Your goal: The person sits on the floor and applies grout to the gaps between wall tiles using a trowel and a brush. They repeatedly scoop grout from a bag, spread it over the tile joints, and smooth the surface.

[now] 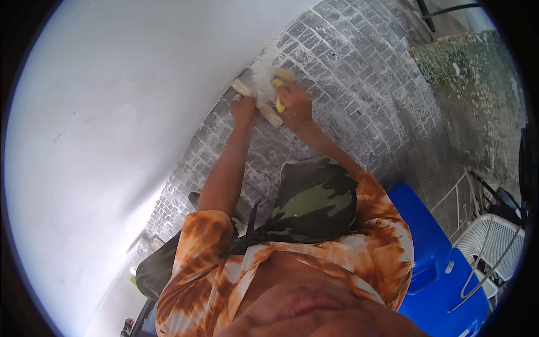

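Note:
My left hand [243,108] is closed on a flat, pale, wood-like strip [272,116] that lies slantwise low over the grey paved floor [348,84]. In my right hand [296,106] is a brush with a yellow handle [280,104]; its pale head [284,74] is blurred and points away from me, just beyond the strip. White powder [263,76] covers the floor around the brush head and the strip's far end, close to the foot of the wall. My fingers partly hide the brush handle and the middle of the strip.
A smooth white wall [123,84] rises along the left. My knee in camouflage trousers [317,191] is bent beneath my arms. Blue plastic containers [449,286] and a white mesh chair [488,244] stand at the lower right. A rough, mossy concrete block [471,90] is at the far right.

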`<state>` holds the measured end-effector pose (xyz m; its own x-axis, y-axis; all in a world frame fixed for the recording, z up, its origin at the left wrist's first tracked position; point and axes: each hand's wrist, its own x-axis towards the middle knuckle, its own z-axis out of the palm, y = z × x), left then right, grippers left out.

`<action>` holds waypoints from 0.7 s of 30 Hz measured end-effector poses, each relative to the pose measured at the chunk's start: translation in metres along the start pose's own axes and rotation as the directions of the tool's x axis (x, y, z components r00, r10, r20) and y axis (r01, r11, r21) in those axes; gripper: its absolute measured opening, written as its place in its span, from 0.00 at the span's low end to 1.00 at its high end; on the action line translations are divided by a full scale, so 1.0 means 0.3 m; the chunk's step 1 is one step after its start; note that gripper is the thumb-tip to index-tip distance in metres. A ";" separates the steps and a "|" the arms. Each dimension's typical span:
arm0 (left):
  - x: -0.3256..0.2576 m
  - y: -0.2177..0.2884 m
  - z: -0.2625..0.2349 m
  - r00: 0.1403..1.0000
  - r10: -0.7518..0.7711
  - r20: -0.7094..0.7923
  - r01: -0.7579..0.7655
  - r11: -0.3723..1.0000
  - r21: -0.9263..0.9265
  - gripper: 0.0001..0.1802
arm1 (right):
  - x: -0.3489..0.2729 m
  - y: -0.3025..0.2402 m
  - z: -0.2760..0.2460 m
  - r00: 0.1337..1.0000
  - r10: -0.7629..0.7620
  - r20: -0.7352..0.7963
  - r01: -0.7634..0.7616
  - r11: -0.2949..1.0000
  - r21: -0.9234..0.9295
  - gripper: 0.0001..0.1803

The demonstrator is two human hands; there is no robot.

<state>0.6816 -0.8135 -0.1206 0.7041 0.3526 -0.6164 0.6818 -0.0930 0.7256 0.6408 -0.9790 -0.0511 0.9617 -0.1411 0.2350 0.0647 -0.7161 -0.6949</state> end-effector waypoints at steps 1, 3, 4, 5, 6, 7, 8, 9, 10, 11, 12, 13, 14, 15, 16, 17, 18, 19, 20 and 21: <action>0.002 0.002 0.005 0.998 -0.017 -0.053 0.018 1.000 0.021 0.15 | 0.011 -0.003 0.003 1.000 0.006 -0.003 -0.006 0.995 0.098 0.07; 0.002 0.009 0.019 0.995 -0.029 -0.097 0.034 0.998 0.055 0.14 | 0.043 0.019 -0.016 0.987 0.000 -0.161 0.020 0.992 0.122 0.06; 0.000 0.014 0.024 0.996 0.002 -0.086 0.001 0.999 0.035 0.13 | 0.073 0.052 -0.037 0.949 -0.026 -0.313 0.042 0.998 0.044 0.06; 0.001 0.022 0.032 0.996 0.013 -0.088 -0.012 1.000 0.017 0.13 | 0.118 0.116 -0.080 0.932 -0.004 -0.363 -0.014 0.999 -0.048 0.09; -0.003 0.027 0.033 0.995 0.026 -0.094 -0.027 1.000 -0.009 0.12 | 0.157 0.181 -0.125 0.913 0.012 -0.408 -0.073 0.988 -0.135 0.12; -0.004 0.033 0.036 0.995 0.013 -0.098 -0.014 1.000 -0.016 0.12 | 0.182 0.232 -0.142 0.924 0.050 -0.379 -0.127 0.975 -0.182 0.13; -0.008 0.035 0.036 0.995 0.007 -0.102 -0.010 1.000 -0.030 0.12 | 0.191 0.267 -0.138 0.932 0.088 -0.352 -0.178 0.957 -0.231 0.13; -0.009 0.036 0.037 0.995 0.001 -0.103 -0.007 0.998 -0.055 0.12 | 0.192 0.289 -0.129 0.914 0.156 -0.374 -0.270 0.923 -0.275 0.13; -0.011 0.033 0.035 0.996 -0.006 -0.087 0.001 0.998 -0.055 0.12 | 0.173 0.292 -0.107 0.953 0.040 -0.301 -0.106 0.972 -0.208 0.13; -0.011 0.031 0.035 0.997 -0.012 -0.070 0.007 0.998 -0.061 0.12 | 0.143 0.271 -0.071 0.962 -0.068 -0.264 0.036 0.992 -0.124 0.13; -0.009 0.025 0.032 0.998 -0.019 -0.062 0.016 0.998 -0.055 0.13 | 0.094 0.219 -0.021 0.968 -0.059 -0.242 0.046 0.997 -0.057 0.11; -0.007 0.018 0.030 0.998 -0.022 -0.064 0.019 0.999 -0.041 0.12 | 0.036 0.154 0.019 0.976 -0.102 -0.190 0.106 0.994 0.012 0.09; 0.000 0.014 0.031 0.997 -0.016 -0.070 0.014 1.000 -0.020 0.12 | -0.013 0.101 0.035 0.988 -0.039 -0.148 0.049 0.997 0.064 0.08; 0.010 0.011 0.031 0.997 -0.003 -0.072 0.003 1.000 -0.002 0.12 | -0.046 0.055 0.039 0.995 -0.015 -0.095 0.026 0.993 0.113 0.08; 0.020 0.009 0.029 0.998 -0.009 -0.058 0.007 0.999 -0.042 0.12 | -0.058 0.024 0.029 0.998 -0.023 -0.052 0.032 0.985 0.168 0.08; 0.029 0.005 0.027 0.999 -0.020 -0.042 0.017 0.996 -0.087 0.13 | -0.063 0.005 0.003 0.991 0.085 -0.104 -0.051 0.954 0.295 0.07; 0.036 0.001 0.023 0.999 -0.035 -0.025 0.032 0.991 -0.133 0.13 | -0.057 0.003 -0.044 0.973 0.173 -0.150 -0.094 0.901 0.424 0.07; 0.043 -0.004 0.018 0.998 -0.068 0.014 0.069 0.986 -0.153 0.14 | -0.044 0.012 -0.096 0.947 0.263 -0.185 -0.122 0.827 0.549 0.06; 0.045 -0.010 0.012 0.993 -0.099 0.056 0.108 0.979 -0.175 0.16 | -0.029 0.028 -0.151 0.920 0.355 -0.168 -0.202 0.794 0.574 0.07; 0.044 -0.018 0.004 0.987 -0.134 0.088 0.149 0.968 -0.199 0.17 | -0.014 0.047 -0.205 0.884 0.442 -0.150 -0.273 0.750 0.602 0.08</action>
<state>0.6873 -0.8094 -0.1329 0.6210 0.2783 -0.7327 0.7259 0.1484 0.6716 0.6213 -1.0305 -0.0202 0.8393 -0.5436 0.0025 -0.0535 -0.0873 -0.9947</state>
